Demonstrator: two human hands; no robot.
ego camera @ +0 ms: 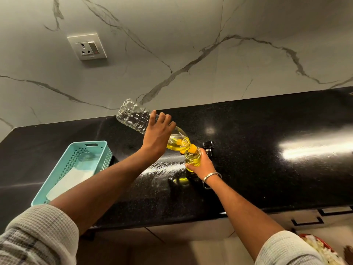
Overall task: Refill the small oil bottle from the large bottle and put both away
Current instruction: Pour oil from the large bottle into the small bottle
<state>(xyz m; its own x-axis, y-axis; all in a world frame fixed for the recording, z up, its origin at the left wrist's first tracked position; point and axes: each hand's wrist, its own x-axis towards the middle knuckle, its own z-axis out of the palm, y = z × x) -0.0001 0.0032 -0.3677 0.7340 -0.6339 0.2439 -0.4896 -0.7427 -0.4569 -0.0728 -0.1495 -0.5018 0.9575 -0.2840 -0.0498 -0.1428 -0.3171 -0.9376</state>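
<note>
Oil bottle, small, is gripped upright by the right hand above the worktop. Left hand wraps the tilted large bottle, neck at its mouth.

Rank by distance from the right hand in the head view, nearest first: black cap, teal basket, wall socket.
From the right hand, which grips the small oil bottle:
1. Black cap: on the counter just behind the hand, slightly to its right.
2. Teal basket: on the counter far to the left.
3. Wall socket: up on the marble wall, far left and back.
</note>
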